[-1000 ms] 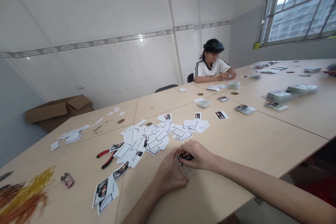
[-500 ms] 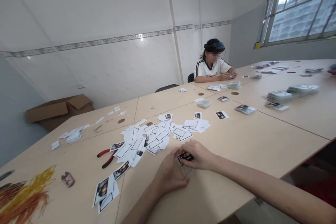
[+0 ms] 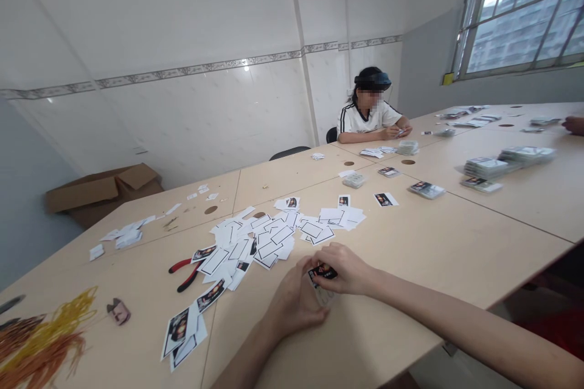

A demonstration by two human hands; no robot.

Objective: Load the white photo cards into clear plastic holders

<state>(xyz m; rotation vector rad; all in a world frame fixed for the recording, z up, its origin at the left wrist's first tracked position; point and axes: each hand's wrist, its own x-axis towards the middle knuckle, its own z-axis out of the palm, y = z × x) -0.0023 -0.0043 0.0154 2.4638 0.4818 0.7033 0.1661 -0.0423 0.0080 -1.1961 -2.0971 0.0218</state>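
My right hand: pinching (image 3: 344, 267) a black printed card (image 3: 325, 270), with my thumb across its face and my fingers bent over the top.
My left hand: curved round the other side (image 3: 292, 301), fingertips at the card's edge, thumb stretched out below; I can't tell how firmly it grips.
Card: between my two hands, just above the near part of the table (image 3: 410, 243), with a clear plastic piece (image 3: 325, 298) showing under it.
Paper pile: loose white cards (image 3: 274, 237), many with black outlines, spread just beyond my hands.
Pliers: red-and-black handles (image 3: 187, 281) jutting from the pile's left side, the head hidden.
Far left: yellow strings (image 3: 68, 322) beside a small pinkish tool (image 3: 119, 312).
Right side: stacked clear packs (image 3: 484, 166), well apart from me.
Across: a seated co-worker (image 3: 365, 121), both hands at something small.
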